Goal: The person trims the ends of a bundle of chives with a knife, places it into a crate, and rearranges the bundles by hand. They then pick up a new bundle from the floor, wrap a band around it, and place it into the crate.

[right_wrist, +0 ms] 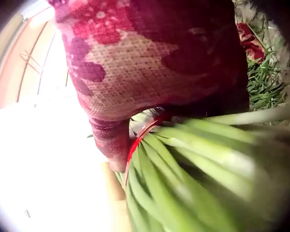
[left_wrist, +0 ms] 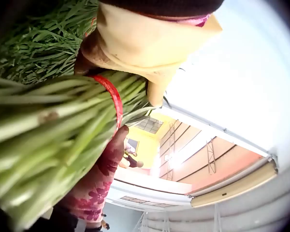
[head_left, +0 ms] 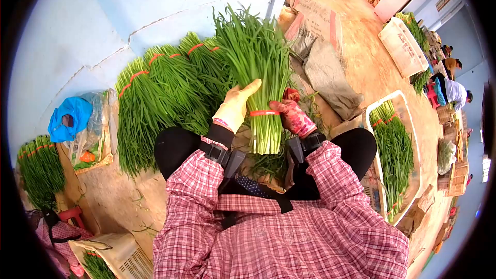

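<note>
A bundle of long green stalks (head_left: 266,82) is held upright over the lap, its pale cut ends toward the body. A red band (head_left: 264,112) circles it near those ends. The left hand (head_left: 233,104), in a pale yellow glove, grips the bundle's left side with its thumb across the stalks. On the other side the right hand (head_left: 295,115), in a pink floral glove, pinches the bundle at the band. In the left wrist view the red band (left_wrist: 111,99) lies between both hands. The right wrist view has the right hand's thumb against the band (right_wrist: 137,141).
Banded bundles (head_left: 165,93) lie along the wall at the left. A white-rimmed crate (head_left: 417,160) of greens stands at the right, another crate (head_left: 124,258) at the lower left. Sacks (head_left: 330,72) lie ahead. People and more crates are in the far right background.
</note>
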The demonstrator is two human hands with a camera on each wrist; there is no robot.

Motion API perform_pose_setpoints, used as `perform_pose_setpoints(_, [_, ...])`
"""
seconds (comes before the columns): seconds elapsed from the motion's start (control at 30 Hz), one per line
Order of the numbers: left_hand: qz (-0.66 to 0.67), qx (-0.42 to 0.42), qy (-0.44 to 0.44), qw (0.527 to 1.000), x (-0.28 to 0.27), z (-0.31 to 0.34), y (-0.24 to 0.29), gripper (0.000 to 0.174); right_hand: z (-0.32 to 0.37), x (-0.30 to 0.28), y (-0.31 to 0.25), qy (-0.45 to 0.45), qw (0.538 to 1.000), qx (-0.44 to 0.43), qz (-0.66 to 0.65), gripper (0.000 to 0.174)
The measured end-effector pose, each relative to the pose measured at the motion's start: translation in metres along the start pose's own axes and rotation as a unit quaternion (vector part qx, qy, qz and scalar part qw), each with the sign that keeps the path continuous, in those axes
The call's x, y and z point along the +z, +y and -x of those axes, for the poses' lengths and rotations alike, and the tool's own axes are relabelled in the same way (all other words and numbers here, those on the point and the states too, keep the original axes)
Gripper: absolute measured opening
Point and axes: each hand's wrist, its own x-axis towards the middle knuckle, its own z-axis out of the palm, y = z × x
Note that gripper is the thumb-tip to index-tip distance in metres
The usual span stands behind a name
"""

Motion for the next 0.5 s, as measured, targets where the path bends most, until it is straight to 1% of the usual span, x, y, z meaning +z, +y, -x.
perform_pose_setpoints(0.03, [0.036,0.012,-0.031,0.999,0.007,0.006,0.004,0.06,0.003,-0.003,0.0,-0.01,0.999,-0.011,-0.041,0.034])
perform_pose_setpoints(0.1, [0.11,0.039,-0.094,0.989,0.015,0.012,0.005,0.064,0.017,0.003,-0.018,-0.043,0.991,-0.027,-0.124,0.029])
perform_pose_setpoints(0.13, [0.097,0.033,-0.094,0.99,0.012,0.004,-0.004,0.066,0.017,0.002,-0.022,-0.059,0.987,-0.025,-0.149,0.028])
perform_pose_setpoints(0.17, [0.099,0.017,-0.09,0.991,0.015,0.003,-0.007,0.065,0.007,-0.013,-0.011,-0.092,0.982,-0.001,-0.163,0.027])
perform_pose_setpoints(0.2, [0.115,-0.012,-0.11,0.987,0.015,0.004,-0.005,0.06,0.0,-0.026,-0.012,-0.088,0.982,-0.148,0.081,0.029])
perform_pose_setpoints(0.23, [0.132,-0.041,-0.13,0.982,0.015,0.005,-0.003,0.056,-0.007,-0.039,-0.014,-0.077,0.901,-0.284,0.319,0.033])
perform_pose_setpoints(0.3, [0.138,-0.043,-0.055,0.988,0.019,0.0,-0.007,0.054,-0.003,-0.034,-0.04,-0.038,0.919,-0.127,0.371,0.039])
perform_pose_setpoints(0.33, [0.14,-0.044,-0.017,0.989,0.02,-0.003,-0.007,0.053,0.011,-0.015,-0.065,0.019,0.952,-0.104,0.287,0.037])
perform_pose_setpoints(0.37, [0.093,-0.061,0.026,0.993,0.021,0.0,0.003,0.054,0.027,0.006,-0.09,0.077,0.973,-0.082,0.199,0.035])
perform_pose_setpoints(0.4, [0.046,-0.078,0.067,0.994,0.024,0.009,0.021,0.054,0.043,0.023,-0.11,0.141,0.958,-0.144,0.205,0.03])
perform_pose_setpoints(0.43, [0.053,-0.049,0.114,0.991,0.024,0.0,0.017,0.059,0.055,0.026,-0.111,0.14,0.96,-0.199,0.136,0.018])
perform_pose_setpoints(0.47, [0.058,-0.02,0.16,0.985,0.026,-0.006,0.016,0.064,0.06,0.024,-0.112,0.112,0.91,-0.301,0.263,0.016])
perform_pose_setpoints(0.5, [0.065,0.001,0.187,0.98,0.027,-0.011,0.012,0.063,0.067,0.024,-0.113,0.081,0.833,-0.394,0.38,0.018])
